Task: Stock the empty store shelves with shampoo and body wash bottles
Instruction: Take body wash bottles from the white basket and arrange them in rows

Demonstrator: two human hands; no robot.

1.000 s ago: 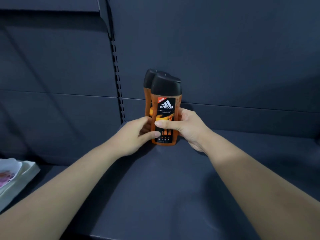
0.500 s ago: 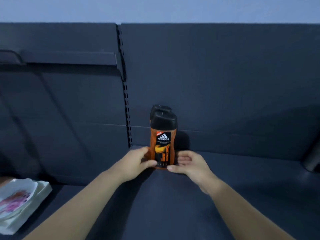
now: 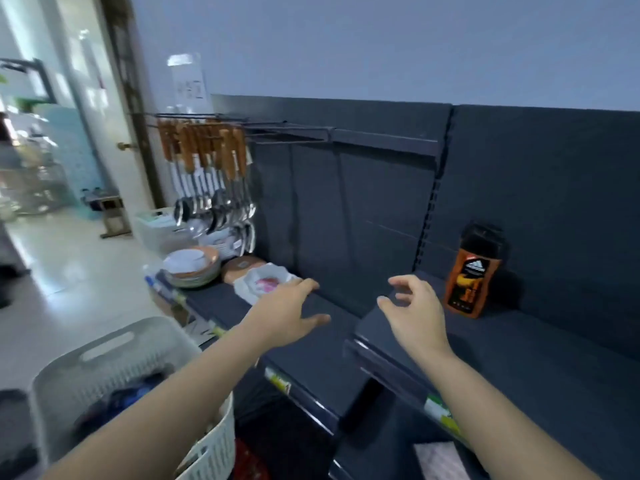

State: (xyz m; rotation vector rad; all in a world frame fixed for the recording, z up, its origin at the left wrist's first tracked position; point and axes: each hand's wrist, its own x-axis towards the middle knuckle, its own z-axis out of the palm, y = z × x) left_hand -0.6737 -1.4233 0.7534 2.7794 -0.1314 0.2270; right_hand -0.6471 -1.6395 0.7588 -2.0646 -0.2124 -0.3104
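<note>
Body wash bottle (image 3: 472, 271): orange, black cap, black label panel. It stands upright at the rear of the dark shelf (image 3: 536, 368), close to the back panel and just right of the slotted upright. A second dark cap appears directly behind it; blur prevents a firmer reading.

Left hand (image 3: 287, 313): grip apart, fingers extended and nearly flat, thumb out to the side. It holds nothing. It sits over the lower shelf section (image 3: 311, 362) to the left; contact with that surface cannot be determined.

Right hand (image 3: 415, 313): grip apart, fingers spread and loosely curved, palm turned away from the viewer. It holds nothing. It is positioned above the left front corner of the bottle's shelf, left of the bottle and clear of it.

Surroundings:
- White slotted basket (image 3: 104, 375) at lower left, beneath the left forearm, with dark, indistinct items inside.
- White dish with a pink pattern (image 3: 266, 282) just beyond the left fingertips.
- Stack of plates (image 3: 192, 268) further left on the same shelf.
- Ladles with wooden handles (image 3: 207, 168) hanging from a rail above the plates.
- Green and yellow label strip (image 3: 440, 410) on the shelf's front edge.
</note>
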